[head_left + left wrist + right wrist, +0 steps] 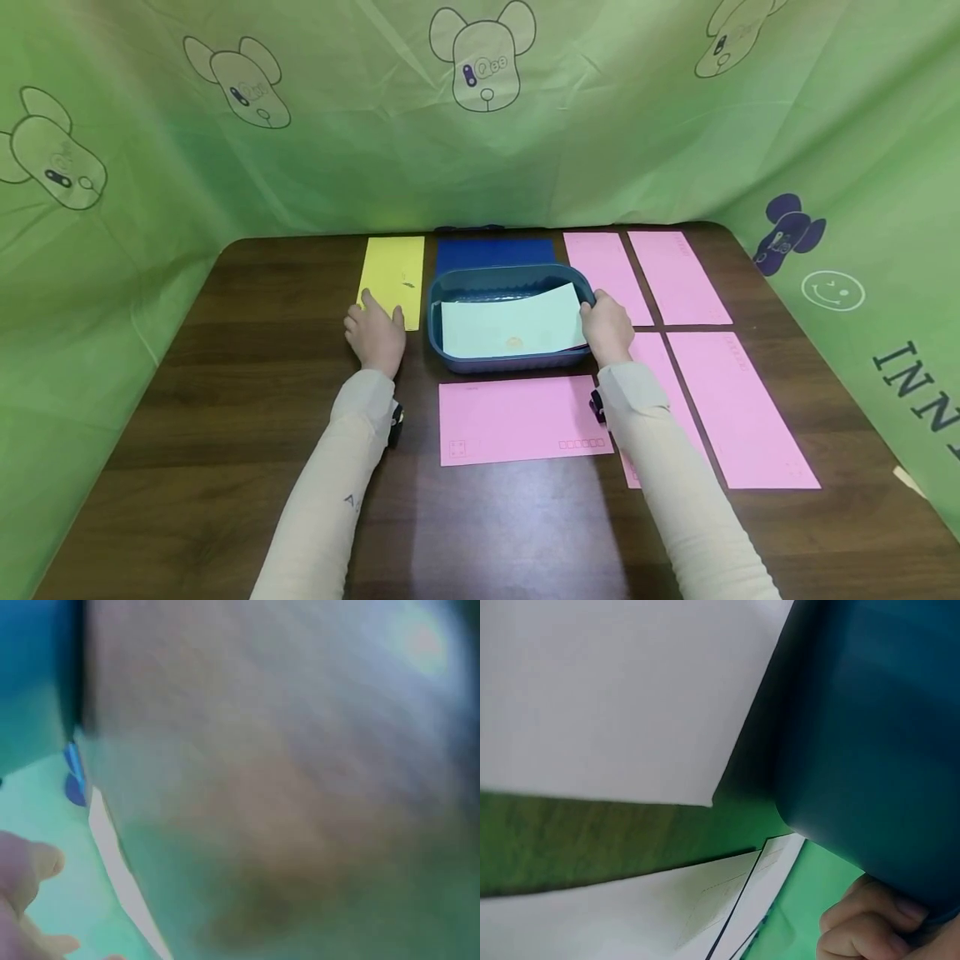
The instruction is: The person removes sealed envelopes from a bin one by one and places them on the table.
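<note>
A dark teal plastic basket (pixel 487 365) stands mid-table with a pale mint envelope (pixel 510 325) lying in it, one corner raised toward the right. My right hand (pixel 609 329) grips the basket's right end; in the right wrist view its curled fingers (pixel 870 919) hold the rim of the teal wall (pixel 870 735). To the left of the basket, my left hand (pixel 377 340) is spread over the near end of a yellow envelope (pixel 393 271), thumb and fingers apart and holding nothing. The left wrist view is mostly blurred, with parted fingers (pixel 30 877) at its lower left.
A blue envelope (pixel 495 251) lies behind the basket, partly covered by it. One pink envelope (pixel 525 421) lies crosswise in front. Several more pink envelopes (pixel 742 408) lie lengthwise on the right of the brown wooden table (pixel 225 400). A green cloth (pixel 390 167) hangs around the table.
</note>
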